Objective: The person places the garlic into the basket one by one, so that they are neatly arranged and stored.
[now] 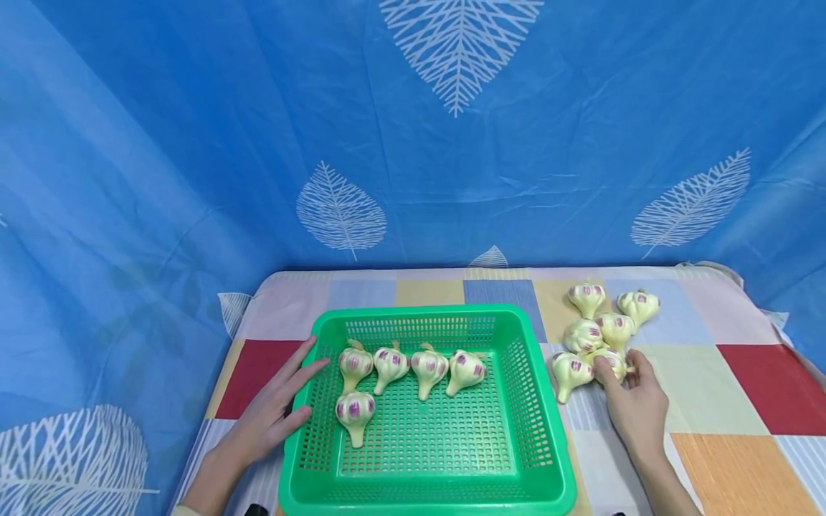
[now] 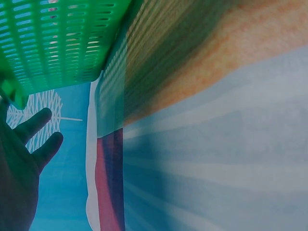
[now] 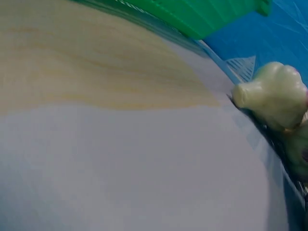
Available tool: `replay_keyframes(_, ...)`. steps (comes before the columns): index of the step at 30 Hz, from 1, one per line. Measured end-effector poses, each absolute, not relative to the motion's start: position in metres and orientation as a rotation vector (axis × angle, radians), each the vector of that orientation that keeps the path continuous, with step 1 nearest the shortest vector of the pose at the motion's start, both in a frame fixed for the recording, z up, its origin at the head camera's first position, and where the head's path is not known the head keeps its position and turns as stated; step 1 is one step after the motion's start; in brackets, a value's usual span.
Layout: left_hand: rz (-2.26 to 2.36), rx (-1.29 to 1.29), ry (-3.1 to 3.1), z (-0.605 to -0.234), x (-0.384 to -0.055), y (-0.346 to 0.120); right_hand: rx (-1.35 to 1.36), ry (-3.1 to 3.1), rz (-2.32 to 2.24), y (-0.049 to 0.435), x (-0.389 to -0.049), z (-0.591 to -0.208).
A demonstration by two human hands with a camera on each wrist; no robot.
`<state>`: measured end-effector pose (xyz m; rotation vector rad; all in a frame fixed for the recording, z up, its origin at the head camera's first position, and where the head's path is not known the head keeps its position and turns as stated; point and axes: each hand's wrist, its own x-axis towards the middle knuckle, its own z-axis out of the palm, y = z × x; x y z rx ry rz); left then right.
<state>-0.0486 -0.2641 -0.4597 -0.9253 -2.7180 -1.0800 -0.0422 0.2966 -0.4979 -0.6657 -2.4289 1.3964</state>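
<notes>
A green plastic basket [image 1: 551, 459] stands on the table with several garlic bulbs [image 1: 429, 365] inside, most of them lined up along its far side. My left hand [image 1: 274, 405] lies at the basket's left rim, its fingers spread and nearly straight. In the left wrist view, part of that hand [image 2: 21, 168] shows beside the basket wall. To the right of the basket, my right hand [image 1: 635, 405] holds a garlic bulb [image 1: 616, 364] between thumb and fingers, at the near end of a cluster. A neighbouring bulb [image 1: 571, 373] sits just left of the thumb.
More garlic bulbs [image 1: 584, 335] lie close together beyond my right hand, two of them farthest back. A patchwork-patterned cloth [image 1: 729, 459] covers the table. A blue curtain with white leaf prints [image 1: 516, 186] hangs behind and at the sides.
</notes>
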Motion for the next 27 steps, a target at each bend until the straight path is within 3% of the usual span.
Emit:
replay_keyframes(15,-1.076,-0.9,-2.728,-0.459,-0.048,-0.265,-0.594,-2.295,1.165,0.294,-0.039,-0.507)
replay_keyframes(27,-1.091,-0.915,-2.722,-0.46,-0.048,-0.265,-0.742,-2.346,1.179,0.315,-0.021,-0.49)
